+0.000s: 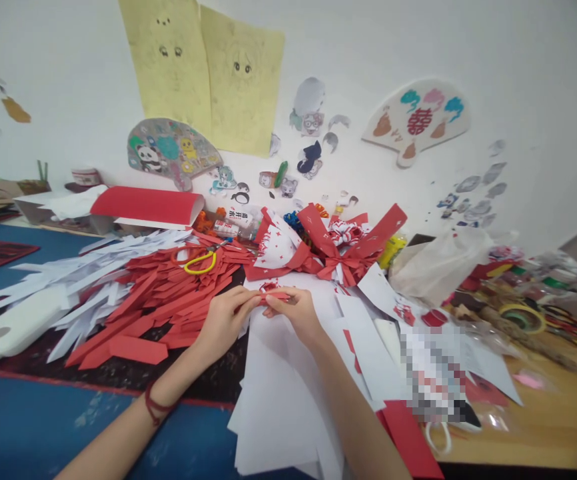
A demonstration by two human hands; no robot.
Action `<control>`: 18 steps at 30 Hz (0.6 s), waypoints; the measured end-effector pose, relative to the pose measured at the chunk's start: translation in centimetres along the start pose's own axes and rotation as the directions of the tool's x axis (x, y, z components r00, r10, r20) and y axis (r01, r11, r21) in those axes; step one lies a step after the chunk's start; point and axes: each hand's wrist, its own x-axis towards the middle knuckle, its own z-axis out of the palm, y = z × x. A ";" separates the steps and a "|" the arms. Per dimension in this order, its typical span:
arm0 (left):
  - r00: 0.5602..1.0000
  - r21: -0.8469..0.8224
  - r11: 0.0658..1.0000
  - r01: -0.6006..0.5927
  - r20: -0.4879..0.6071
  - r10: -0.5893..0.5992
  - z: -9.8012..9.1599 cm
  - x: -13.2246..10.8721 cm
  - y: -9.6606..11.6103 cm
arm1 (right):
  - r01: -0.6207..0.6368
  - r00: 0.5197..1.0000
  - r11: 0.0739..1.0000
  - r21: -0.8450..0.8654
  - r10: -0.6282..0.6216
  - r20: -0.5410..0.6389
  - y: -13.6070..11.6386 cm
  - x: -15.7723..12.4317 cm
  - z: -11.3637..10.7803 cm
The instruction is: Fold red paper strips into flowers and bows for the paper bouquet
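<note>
Between my left hand [231,313] and my right hand [291,308] a small folded piece of red paper [274,296] is pinched at both ends by the fingertips. Both hands hover over white paper sheets [283,387]. Left of them lies a heap of folded red paper strips [168,300], with yellow-handled scissors [201,262] resting on top. Farther left spreads a pile of white paper strips [103,263]. Just beyond my hands stand red-and-white folded paper pieces [338,247]. The fold details of the held piece are too small to make out.
A white plastic board [23,323] lies at the left edge of the dark mat [218,380]. A curled red sheet [143,205] sits by the wall. To the right are a white plastic bag [443,263], a tape roll [522,319] and red paper [408,437].
</note>
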 end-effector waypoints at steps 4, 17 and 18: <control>1.000 0.070 0.997 -0.026 0.007 0.026 0.0 0.0 -0.2 | -0.021 1.000 1.000 0.008 0.021 0.002 0.0 0.0 -0.1; 0.895 0.617 0.658 -0.432 0.202 0.398 -0.8 0.0 -1.3 | -0.053 0.998 0.998 0.023 0.053 -0.014 0.0 0.2 -0.5; 0.886 0.617 0.647 -0.448 0.213 0.411 -0.9 0.0 -1.3 | -0.062 0.998 0.998 0.025 0.062 -0.009 0.1 0.2 -0.5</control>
